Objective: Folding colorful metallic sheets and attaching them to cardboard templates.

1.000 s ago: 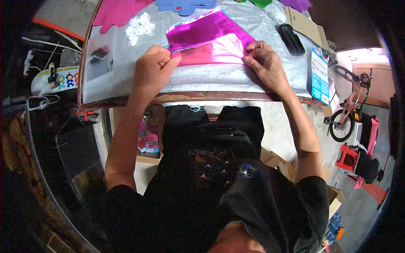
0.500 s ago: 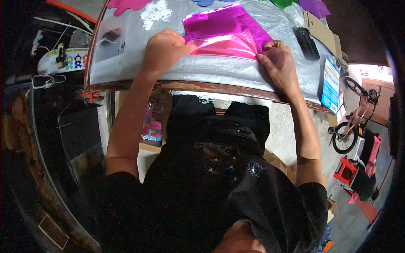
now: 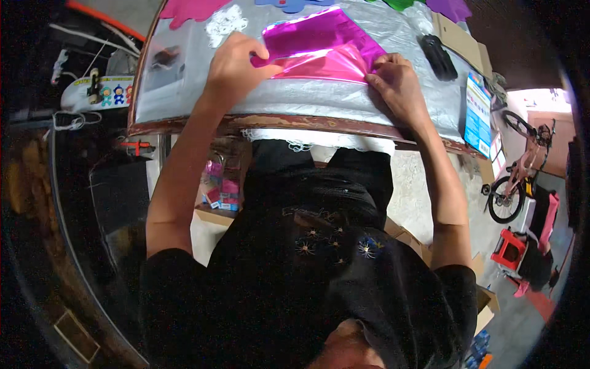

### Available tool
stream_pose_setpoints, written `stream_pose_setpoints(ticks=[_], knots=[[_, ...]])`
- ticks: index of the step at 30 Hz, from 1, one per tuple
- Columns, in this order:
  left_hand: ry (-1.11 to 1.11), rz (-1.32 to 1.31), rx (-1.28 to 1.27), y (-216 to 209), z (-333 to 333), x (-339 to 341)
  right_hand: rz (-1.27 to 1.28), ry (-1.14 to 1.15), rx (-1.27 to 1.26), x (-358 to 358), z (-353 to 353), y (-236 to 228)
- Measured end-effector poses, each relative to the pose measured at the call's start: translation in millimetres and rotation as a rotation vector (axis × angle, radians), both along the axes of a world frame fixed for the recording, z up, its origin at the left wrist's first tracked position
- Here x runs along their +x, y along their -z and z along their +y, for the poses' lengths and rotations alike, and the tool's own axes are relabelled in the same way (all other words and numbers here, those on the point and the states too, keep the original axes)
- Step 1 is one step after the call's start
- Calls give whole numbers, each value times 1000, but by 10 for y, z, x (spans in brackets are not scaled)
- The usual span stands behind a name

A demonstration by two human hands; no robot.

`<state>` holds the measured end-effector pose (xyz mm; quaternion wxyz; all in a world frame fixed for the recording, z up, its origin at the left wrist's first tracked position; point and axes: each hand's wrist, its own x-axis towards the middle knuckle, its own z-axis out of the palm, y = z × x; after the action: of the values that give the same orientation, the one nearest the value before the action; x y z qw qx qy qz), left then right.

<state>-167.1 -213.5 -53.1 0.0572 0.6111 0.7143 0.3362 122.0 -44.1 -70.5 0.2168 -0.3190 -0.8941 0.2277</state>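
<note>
A shiny magenta foil sheet (image 3: 307, 37) lies on the table, with its near part folded over to show a lighter pink side (image 3: 319, 63). At the left end of this fold, my left hand (image 3: 236, 69) grips the foil between curled fingers and thumb. My right hand (image 3: 398, 86) pinches the right end of the fold, its thumb at the near corner. Between the two hands the near edge runs almost straight and parallel to the table edge.
A silvery plastic cover (image 3: 295, 104) lies over the wood-edged table. Farther back are white string (image 3: 226, 26), a pink cutout (image 3: 190, 9) and a blue cutout (image 3: 295, 5). On the right lie a black object (image 3: 438, 58), cardboard (image 3: 462, 37) and a blue package (image 3: 477, 114).
My left thumb and forefinger have opened a little wider at the fold, and some magenta foil shows between them. The right hand keeps its pinch. The whole view has shifted slightly.
</note>
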Motion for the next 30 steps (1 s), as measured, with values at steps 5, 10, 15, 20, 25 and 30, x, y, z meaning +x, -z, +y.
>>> stream_pose_setpoints(ticks=[5, 10, 15, 20, 25, 30], knots=[[475, 0, 207, -26, 299, 360, 11, 15, -7, -2, 30, 20], [616, 78, 243, 185, 638, 447, 28, 19, -2, 9, -48, -7], [604, -59, 155, 278, 630, 359, 65, 27, 213, 137, 14, 19], [604, -113, 145, 273, 634, 369, -38, 31, 187, 254, 227, -80], [597, -150, 112, 247, 627, 366, -12, -2, 156, -308, 708, -101], [588, -184, 130, 236, 630, 395, -188, 107, 380, -961, 833, 125]])
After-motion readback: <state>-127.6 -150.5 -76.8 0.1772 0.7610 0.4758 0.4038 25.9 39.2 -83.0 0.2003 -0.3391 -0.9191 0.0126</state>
